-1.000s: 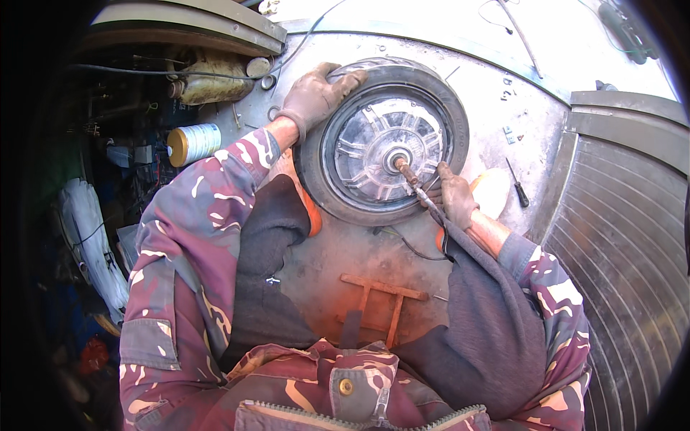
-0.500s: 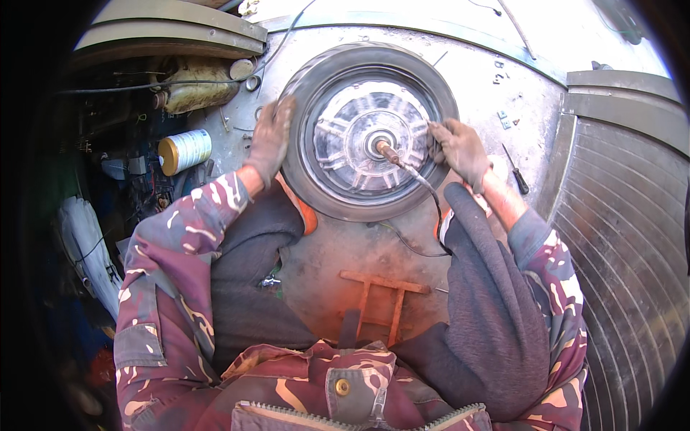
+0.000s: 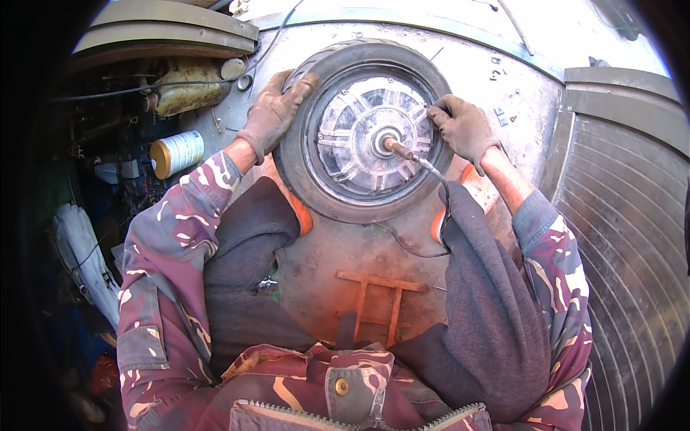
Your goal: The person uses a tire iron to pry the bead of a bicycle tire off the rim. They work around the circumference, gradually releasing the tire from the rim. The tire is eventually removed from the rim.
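Note:
A wheel with a black tyre (image 3: 300, 181) and a silver hub motor (image 3: 359, 118) lies before me, its face turned up. From the hub's middle sticks a brownish axle (image 3: 397, 149), with a sleeved cable (image 3: 431, 171) running off it to the right. My left hand (image 3: 274, 113), in a brownish work glove, lies over the tyre's left side, fingers curved onto the tread and sidewall. At the right side of the rim is my gloved right hand (image 3: 463, 129). Its thumb and fingers are pinched together near the hub's edge; whatever they pinch is too small to make out.
An orange-brown metal frame (image 3: 381, 279) lies on the floor between my legs. On the left are a dirty plastic jug (image 3: 188, 86), a white-and-yellow can (image 3: 177, 154) and dark clutter. A ribbed metal panel (image 3: 625, 237) stands at the right. A thin cable (image 3: 406, 248) lies below the wheel.
The wheel was blurred by turning and now looks sharp, almost still. My left hand has moved up and inward over the tyre. My right hand stays by the rim, its wrist slightly lower.

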A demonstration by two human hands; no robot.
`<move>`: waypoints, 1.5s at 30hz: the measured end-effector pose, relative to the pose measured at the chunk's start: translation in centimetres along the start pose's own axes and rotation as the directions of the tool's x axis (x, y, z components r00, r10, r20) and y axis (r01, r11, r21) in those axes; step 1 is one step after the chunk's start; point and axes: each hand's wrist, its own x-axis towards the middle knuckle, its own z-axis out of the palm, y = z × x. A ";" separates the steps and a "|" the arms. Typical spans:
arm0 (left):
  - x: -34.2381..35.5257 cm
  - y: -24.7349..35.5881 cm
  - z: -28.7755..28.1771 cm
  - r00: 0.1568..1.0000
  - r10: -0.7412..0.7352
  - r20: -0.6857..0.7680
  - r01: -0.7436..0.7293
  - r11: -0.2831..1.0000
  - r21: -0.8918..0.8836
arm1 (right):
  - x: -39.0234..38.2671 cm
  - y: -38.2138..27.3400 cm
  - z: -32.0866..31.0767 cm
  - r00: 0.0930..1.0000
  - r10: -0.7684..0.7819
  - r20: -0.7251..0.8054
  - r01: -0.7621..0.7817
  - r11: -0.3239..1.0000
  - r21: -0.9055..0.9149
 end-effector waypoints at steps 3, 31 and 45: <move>0.4 0.0 -0.4 0.995 0.098 0.006 -0.098 0.988 0.122 | 0.2 -0.1 -0.1 0.996 0.008 -0.086 -0.009 1.000 -0.017; 2.4 0.9 -0.6 0.958 -0.275 0.084 0.286 0.893 -0.348 | -4.7 3.8 1.7 0.989 0.084 0.123 -0.086 0.996 0.006; 2.4 0.8 -0.5 0.964 -0.261 0.042 0.256 0.878 -0.406 | -4.3 2.2 1.1 0.977 -0.187 0.104 0.213 0.893 -0.395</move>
